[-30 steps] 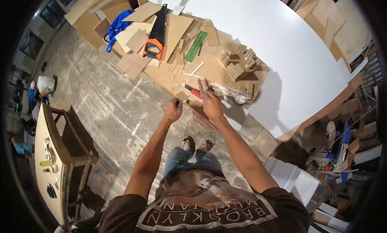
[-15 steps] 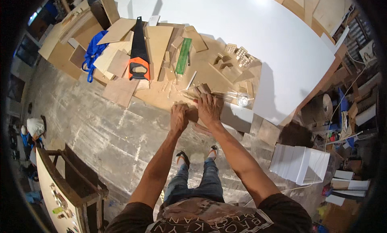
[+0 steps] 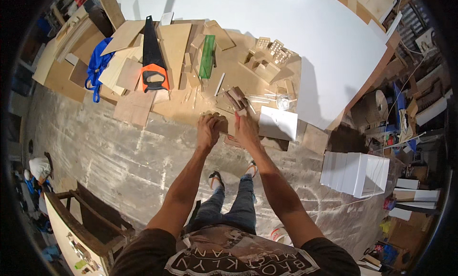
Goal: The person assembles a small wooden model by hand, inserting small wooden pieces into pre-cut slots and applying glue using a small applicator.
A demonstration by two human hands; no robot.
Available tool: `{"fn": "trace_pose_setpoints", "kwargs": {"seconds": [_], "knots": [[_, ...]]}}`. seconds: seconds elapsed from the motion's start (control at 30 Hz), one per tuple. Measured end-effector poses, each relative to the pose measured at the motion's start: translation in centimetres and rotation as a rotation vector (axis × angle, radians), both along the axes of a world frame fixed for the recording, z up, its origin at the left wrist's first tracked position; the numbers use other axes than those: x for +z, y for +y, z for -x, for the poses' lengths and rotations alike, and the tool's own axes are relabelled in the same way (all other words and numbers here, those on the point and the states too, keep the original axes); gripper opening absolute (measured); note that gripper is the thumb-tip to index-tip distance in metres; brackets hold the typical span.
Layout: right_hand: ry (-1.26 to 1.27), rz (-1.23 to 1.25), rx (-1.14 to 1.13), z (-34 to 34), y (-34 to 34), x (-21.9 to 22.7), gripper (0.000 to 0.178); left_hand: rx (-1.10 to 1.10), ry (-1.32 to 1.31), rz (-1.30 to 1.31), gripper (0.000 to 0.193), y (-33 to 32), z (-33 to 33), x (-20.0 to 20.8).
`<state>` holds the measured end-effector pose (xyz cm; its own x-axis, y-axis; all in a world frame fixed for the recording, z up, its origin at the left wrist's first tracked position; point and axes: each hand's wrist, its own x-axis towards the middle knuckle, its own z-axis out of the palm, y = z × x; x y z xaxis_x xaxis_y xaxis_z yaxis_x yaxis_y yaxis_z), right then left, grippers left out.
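At the near edge of the work board (image 3: 167,109), my left hand (image 3: 208,130) is closed on a small brown wooden piece (image 3: 222,125), mostly covered by its fingers. My right hand (image 3: 247,131) sits just to its right, fingers closed; a bit of red shows at its thumb side, but what it grips is largely hidden. Beyond its fingertips lie dark brown wooden blocks (image 3: 234,99). Thin light strips (image 3: 261,99) and a slim white stick (image 3: 220,84) are close by. A white panel (image 3: 278,123) lies right of the right hand.
A handsaw (image 3: 155,78) with an orange-and-black handle lies on wood sheets at the left, near a blue bag (image 3: 99,61). A green strip (image 3: 207,56) and a wooden holder with holes (image 3: 269,63) are farther back. A white box (image 3: 355,173) stands on the floor at right.
My right hand has drawn back toward me from the dark blocks and turned, its fingers now closed. The left hand stays at the board's edge. The view has shifted slightly.
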<state>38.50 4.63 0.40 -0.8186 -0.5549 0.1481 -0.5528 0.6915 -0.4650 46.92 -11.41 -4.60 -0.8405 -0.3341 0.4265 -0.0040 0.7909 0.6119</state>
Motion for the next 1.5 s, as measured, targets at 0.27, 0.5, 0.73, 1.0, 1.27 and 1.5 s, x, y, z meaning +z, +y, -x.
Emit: {"fn": "trace_pose_setpoints", "kwargs": {"seconds": [0.27, 0.5, 0.73, 1.0, 1.27, 1.5], "knots": [[-0.340, 0.186, -0.081, -6.3, 0.0, -4.4, 0.030, -0.024, 0.130, -0.104, 0.015, 0.8, 1.4, 1.2], [-0.348, 0.134, -0.085, -6.9, -1.0, -3.8, 0.026, -0.054, 0.297, -0.048, 0.005, 0.3, 1.5, 1.3], [-0.318, 0.175, -0.047, -6.9, -0.8, -4.0, 0.024, -0.091, 0.221, -0.091, 0.007, -0.2, 1.4, 0.3], [-0.284, 0.183, 0.013, -6.7, -0.4, -3.7, 0.023, -0.076, 0.175, -0.177, 0.013, -0.4, 1.2, -0.1], [-0.335, 0.159, 0.041, -6.1, -0.3, -4.7, 0.022, -0.110, 0.131, -0.138, 0.013, -0.7, 1.1, 0.0], [-0.323, 0.049, -0.023, -6.6, -1.5, -4.2, 0.024, -0.125, 0.130, -0.071, 0.018, -0.9, 1.0, 0.5]]}}
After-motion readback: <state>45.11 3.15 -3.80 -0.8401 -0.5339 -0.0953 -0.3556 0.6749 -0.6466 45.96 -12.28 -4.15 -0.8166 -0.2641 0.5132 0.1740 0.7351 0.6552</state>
